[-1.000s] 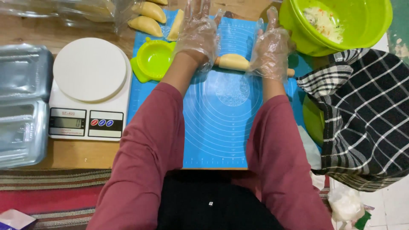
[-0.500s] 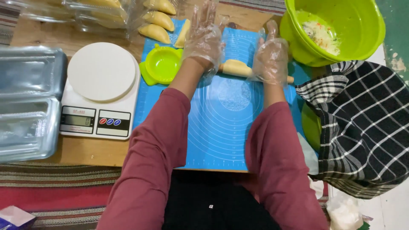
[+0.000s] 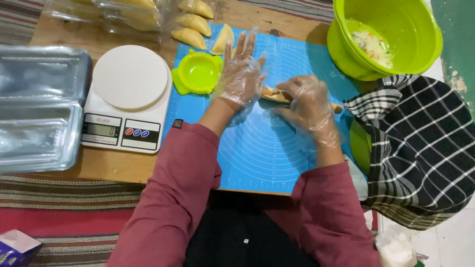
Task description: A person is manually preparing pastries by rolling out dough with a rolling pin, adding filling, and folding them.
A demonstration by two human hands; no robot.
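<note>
Dough roll [image 3: 275, 95] clasped by right hand [image 3: 308, 103], left hand [image 3: 241, 74] flat; green bowl [image 3: 420, 34] holds shredded filling [image 3: 372, 45].

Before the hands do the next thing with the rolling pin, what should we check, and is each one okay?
1. Both hands on the rolling pin: ok. The left hand lies flat over one end, and the right hand curls over the other.
2. Gloves on both hands: ok, thin clear plastic covers them.
3. Pin over the blue mat, not the wood: ok.
4. Dough under the pin: cannot tell, the hands hide it.
5. Green dumpling mould out of the pin's way: ok, it sits beside the left hand.
6. Filling left in the green bowl: ok, some shows inside.
</note>
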